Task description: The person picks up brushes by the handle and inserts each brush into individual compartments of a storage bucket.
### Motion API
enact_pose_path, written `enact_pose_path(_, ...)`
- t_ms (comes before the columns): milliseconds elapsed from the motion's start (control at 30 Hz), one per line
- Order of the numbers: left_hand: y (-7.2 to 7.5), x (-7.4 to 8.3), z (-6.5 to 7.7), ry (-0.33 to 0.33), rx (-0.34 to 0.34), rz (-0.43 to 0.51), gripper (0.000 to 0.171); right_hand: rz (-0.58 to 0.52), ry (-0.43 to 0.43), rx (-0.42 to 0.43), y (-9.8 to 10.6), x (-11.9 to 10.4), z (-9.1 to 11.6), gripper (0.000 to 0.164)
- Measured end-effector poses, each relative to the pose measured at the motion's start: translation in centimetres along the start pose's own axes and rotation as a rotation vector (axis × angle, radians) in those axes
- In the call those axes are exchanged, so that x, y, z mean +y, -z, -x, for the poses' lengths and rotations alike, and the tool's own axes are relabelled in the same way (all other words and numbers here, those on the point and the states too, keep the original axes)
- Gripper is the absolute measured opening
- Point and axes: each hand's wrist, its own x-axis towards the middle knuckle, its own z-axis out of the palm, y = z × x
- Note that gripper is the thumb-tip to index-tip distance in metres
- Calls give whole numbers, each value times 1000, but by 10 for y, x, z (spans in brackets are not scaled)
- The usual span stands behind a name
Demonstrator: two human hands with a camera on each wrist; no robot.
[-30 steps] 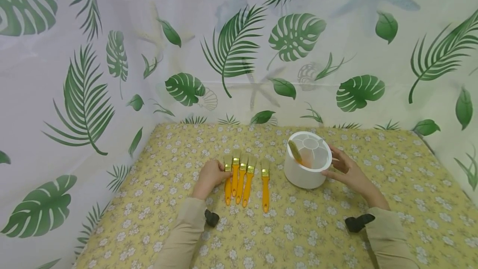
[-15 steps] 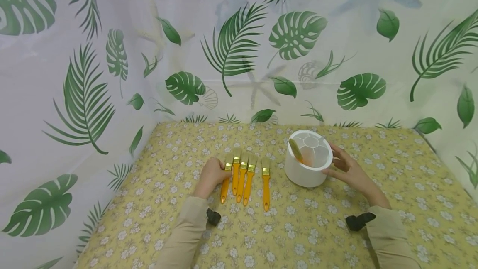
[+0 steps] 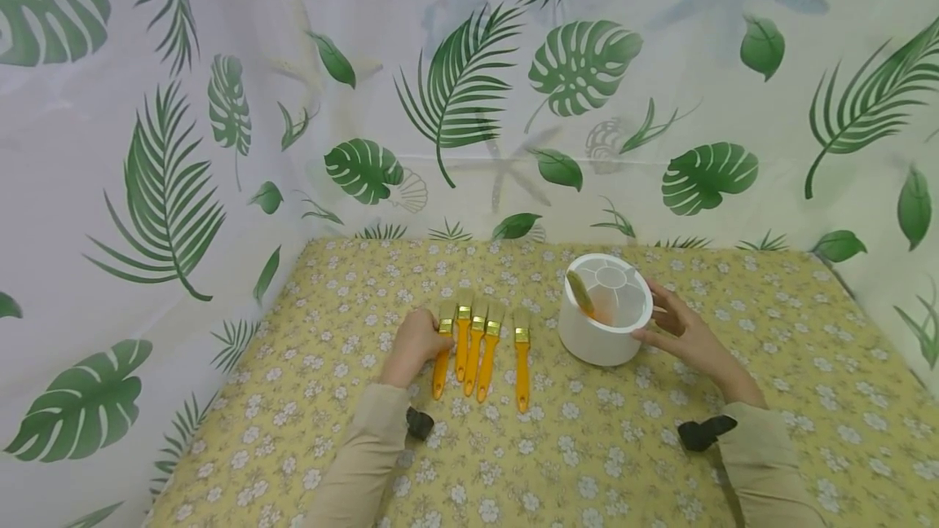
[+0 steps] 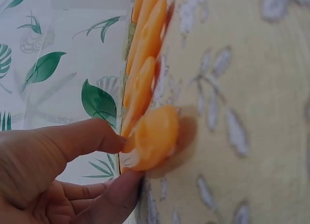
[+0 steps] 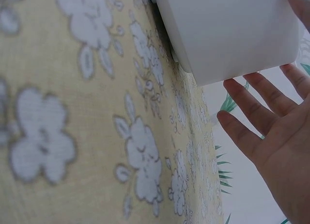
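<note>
So, nearest me: two beige sleeves (image 3: 355, 455), a black wrist mount (image 3: 421, 424) at my left cuff and a similar one at the right. Under everything, a yellow floral cloth (image 3: 308, 446). A lone orange-handled flat paintbrush (image 3: 522, 373) lies a bit right of the others, handle toward me, bristles away. Left of it, three matching orange brushes (image 3: 473, 357) sit close, slightly fanned; shared direction probably so each handle is easy to pick out. My left hand (image 3: 415, 347) has the leftmost orange brush (image 3: 439, 373) clamped between thumb and forefinger, just below its gold ferrule; likely the spot for control, clear of the bristles. Can't tell if its handle end is off the cloth. To the right, a white round plastic organizer (image 3: 601, 347) stands on the cloth, its translucent partitions radiating from a central ring, mouth facing up. One paintbrush (image 3: 580, 293) leans inside, bristles up past the rim, left part; exact compartment unclear. My right hand (image 3: 685, 341) is on the organizer's right side: fingers spread apart, fairly straight, tips touching its wall, thumb near the rim. Reads as steadying rather than squeezing. Past the cloth's far edge, a white leaf-print curtain (image 3: 477, 165) hangs as backdrop.
</note>
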Motion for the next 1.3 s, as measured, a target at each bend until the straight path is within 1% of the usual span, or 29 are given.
enact_pose_path(133, 1, -2, -1, 25, -1, 21, 50, -9, -16, -11, -1, 0, 1, 81)
enact_pose_path(233, 3, -4, -2, 31, -15, 44, 51, -21, -39, -17, 0, 0, 1, 81)
enact_pose_path(367, 6, -7, -3, 8, -23, 57, 52, -24, -57, -16, 0, 0, 1, 81)
enact_pose_path(500, 10, -9, -4, -1, -27, 101, 53, -21, -43, -19, 1, 2, 1, 80)
enact_pose_path(600, 12, -10, -4, -2, -29, 123, 50, -15, -38, -14, 0, 3, 2, 80)
enact_pose_path(667, 13, -11, -5, -8, -25, 110, 41, -16, -35, -14, -1, 3, 2, 81)
enact_pose_path(767, 13, -11, -7, -5, -19, 103, 14, -22, -33, -18, -1, 0, 2, 81)
enact_pose_path(800, 14, -10, -8, -5, -14, 102, 14, -25, -32, -21, -1, -1, 1, 81)
enact_pose_path(867, 14, -9, -8, -2, -6, 112, 29, -27, -28, -25, 0, -3, 0, 81)
enact_pose_path(900, 14, -8, -8, 1, -1, 119, 30, -24, -26, -25, 0, -3, 0, 81)
enact_pose_path(1100, 18, -3, -6, 4, -10, 189, 33, 11, -22, -14, 0, -2, -1, 80)
enact_pose_path(1300, 22, -3, -6, 1, -27, 252, 36, 15, -34, -7, -1, -1, -1, 79)
